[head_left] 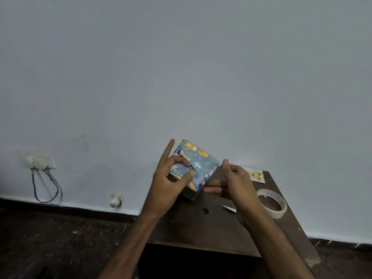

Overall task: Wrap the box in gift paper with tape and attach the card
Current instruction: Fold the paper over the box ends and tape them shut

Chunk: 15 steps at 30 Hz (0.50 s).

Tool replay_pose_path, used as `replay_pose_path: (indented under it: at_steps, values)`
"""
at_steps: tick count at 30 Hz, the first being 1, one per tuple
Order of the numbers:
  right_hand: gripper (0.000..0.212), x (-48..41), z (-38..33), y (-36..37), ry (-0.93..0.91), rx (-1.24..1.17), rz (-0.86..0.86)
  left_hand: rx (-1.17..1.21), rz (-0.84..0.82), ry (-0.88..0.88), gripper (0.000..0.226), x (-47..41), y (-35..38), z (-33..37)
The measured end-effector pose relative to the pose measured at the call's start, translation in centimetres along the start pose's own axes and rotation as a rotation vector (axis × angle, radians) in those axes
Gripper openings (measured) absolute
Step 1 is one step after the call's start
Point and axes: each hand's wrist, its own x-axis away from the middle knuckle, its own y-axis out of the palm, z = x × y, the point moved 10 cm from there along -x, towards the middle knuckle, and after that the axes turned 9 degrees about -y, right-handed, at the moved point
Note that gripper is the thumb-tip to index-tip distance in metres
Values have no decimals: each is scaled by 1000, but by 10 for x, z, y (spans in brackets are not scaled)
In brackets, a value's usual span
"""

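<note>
A small box (198, 164) wrapped in blue gift paper with orange cartoon animals is held tilted above the dark wooden table (203, 224). My left hand (171, 182) grips its left end, thumb pressing the folded paper flap, index finger stretched up. My right hand (231, 182) holds the box's right lower edge, fingers underneath and thumb raised near the corner. A roll of clear tape (271, 203) lies on the table to the right. A white card (255, 175) with gold round shapes rests at the table's far right corner, partly behind my right hand.
A small white paper scrap (229, 208) lies on the table by my right wrist. The table has a round hole (205, 211). A wall socket with blue cables (40, 164) and a white plug (115, 200) are at the left, above a dark floor.
</note>
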Motion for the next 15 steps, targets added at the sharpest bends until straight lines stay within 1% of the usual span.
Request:
replay_pose_path:
  at_steps: [2,3,5,7,9,10,11,13,15]
  values:
    - [37,-2,-1,-4,7,18,14,-15,-31,-74,24,0,4,-16]
    - [37,-3,-1,-5,8,30,19,-15,-47,-112,27,-1,5,-23]
    - [36,-4,-2,-7,5,47,29,-38,-91,-110,33,0,7,-23]
    - [31,-3,-5,-10,12,30,44,-130,-139,11,41,3,9,-8]
    - [27,-2,-8,-12,23,9,40,-275,-125,147,63,7,8,3]
    - [27,-2,-9,-14,28,11,37,-304,-106,165,73,7,7,3]
    - [27,-2,-9,-15,35,17,36,-286,-90,153,80,7,6,2]
    - [26,-1,-8,-15,51,16,36,-266,-56,148,79,6,3,3]
    - [25,-1,-6,-14,62,-3,33,-318,-33,211,67,8,3,11]
